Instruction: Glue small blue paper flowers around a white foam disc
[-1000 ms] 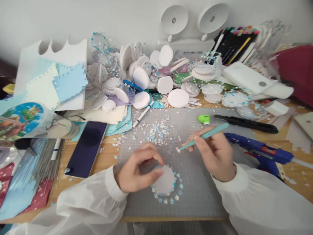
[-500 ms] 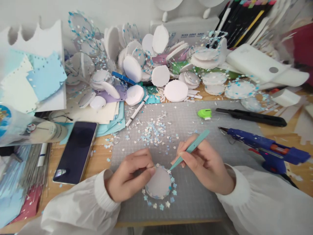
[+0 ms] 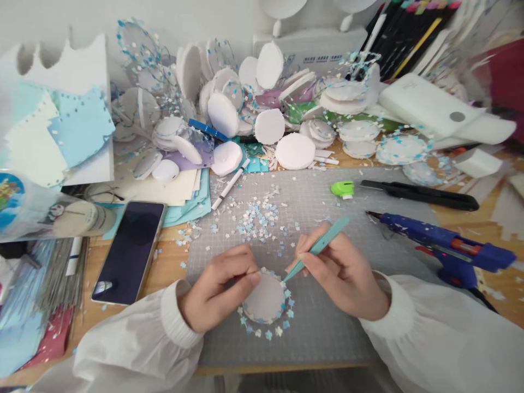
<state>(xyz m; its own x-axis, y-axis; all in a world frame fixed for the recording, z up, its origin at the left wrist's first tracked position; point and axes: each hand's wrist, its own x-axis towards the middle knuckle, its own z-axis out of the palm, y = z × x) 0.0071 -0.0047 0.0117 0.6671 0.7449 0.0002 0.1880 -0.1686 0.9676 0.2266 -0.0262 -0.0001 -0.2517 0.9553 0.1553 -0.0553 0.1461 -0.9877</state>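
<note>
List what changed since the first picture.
The right hand has carried the teal tweezers nearer the person, their tips now at the upper-right rim of the white disc. The left hand has drawn its fingers together at the disc's edge. The phone and glue gun lie as before.

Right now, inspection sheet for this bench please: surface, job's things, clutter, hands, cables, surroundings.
Surface: gray cutting mat on a wooden table.
Job's things: white disc with small blue and white pieces around it; teal tweezers, tips at its upper-right edge; loose pieces scattered behind.
Clutter: phone, blue glue gun, black cutter, more white discs.
Hands: left hand has fingertips at the disc's upper-left rim, grip unclear; right hand holds the tweezers.
Cables: dark cord by the glue gun's handle; far end not visible.
Surroundings: pale wall behind; black pens at back right.
</note>
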